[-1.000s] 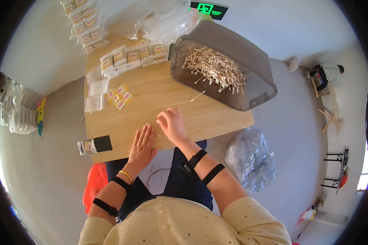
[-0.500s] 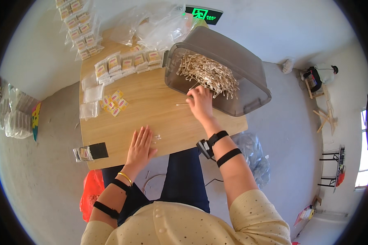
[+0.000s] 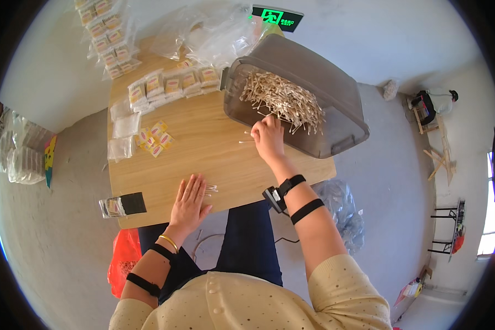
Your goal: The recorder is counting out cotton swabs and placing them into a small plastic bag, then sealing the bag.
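Observation:
A grey plastic bin (image 3: 319, 66) lies tipped on its side, its open mouth facing me. Heaped inside are many cotton swabs (image 3: 283, 99). At the bin's near rim is my right hand (image 3: 269, 140), fingers curled together; a swab tip pokes out on its left side. Another loose swab (image 3: 247, 142) lies on the table beside it. My left hand (image 3: 188, 202) rests flat on the table near the front edge, fingers stretched. Several swabs (image 3: 210, 190) stick out from beside and partly under its fingers.
On the wooden table (image 3: 198, 129) are packed swab bags (image 3: 173, 85), clear empty bags (image 3: 126, 126), small yellow-white cards (image 3: 155, 138) and a black piece with a packet (image 3: 131, 203). Loose plastic film (image 3: 214, 41) lies behind. A red bag (image 3: 124, 264) is below left.
My right hand's fingers have drawn closer together at the bin's rim, and a swab tip now shows beside them. More swab ends show beside my left hand, which stays flat.

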Demonstrator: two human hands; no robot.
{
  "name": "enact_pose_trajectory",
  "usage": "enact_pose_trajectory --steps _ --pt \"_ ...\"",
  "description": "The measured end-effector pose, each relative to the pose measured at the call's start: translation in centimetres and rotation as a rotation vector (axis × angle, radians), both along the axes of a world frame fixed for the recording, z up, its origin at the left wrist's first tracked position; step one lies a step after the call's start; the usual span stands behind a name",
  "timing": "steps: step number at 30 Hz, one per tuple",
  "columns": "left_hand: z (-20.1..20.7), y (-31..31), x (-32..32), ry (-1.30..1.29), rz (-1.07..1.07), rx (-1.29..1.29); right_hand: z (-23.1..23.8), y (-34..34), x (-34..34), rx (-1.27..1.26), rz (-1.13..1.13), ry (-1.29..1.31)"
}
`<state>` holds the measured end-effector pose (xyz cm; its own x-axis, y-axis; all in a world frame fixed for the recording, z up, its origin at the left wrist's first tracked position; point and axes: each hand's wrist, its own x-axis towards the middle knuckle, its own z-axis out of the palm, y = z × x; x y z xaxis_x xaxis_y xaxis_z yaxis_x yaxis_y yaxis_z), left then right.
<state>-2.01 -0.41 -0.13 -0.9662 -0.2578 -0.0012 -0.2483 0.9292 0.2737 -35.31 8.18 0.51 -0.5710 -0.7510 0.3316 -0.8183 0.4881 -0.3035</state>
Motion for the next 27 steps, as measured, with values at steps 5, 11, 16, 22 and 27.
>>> enact_pose_trajectory --steps 5,11,16,22,27 --pt "0.1 0.1 -0.3 0.062 -0.002 0.066 -2.3 2.0 3.9 -0.198 -0.042 -0.201" --pt "0.7 0.0 -0.7 0.017 -0.006 0.044 -2.4 0.3 10.4 -0.355 0.092 -0.283" --pt "0.8 -0.6 -1.2 0.042 0.007 0.039 0.2 -0.7 2.9 -0.341 -0.276 -0.117" --pt "0.5 -1.2 -4.2 0.071 0.008 0.007 -0.4 0.2 -3.1 -0.155 -0.36 0.031" --pt "0.3 -1.3 -3.7 0.093 0.026 0.037 -1.0 0.8 -0.2 -0.208 -0.37 -0.068"
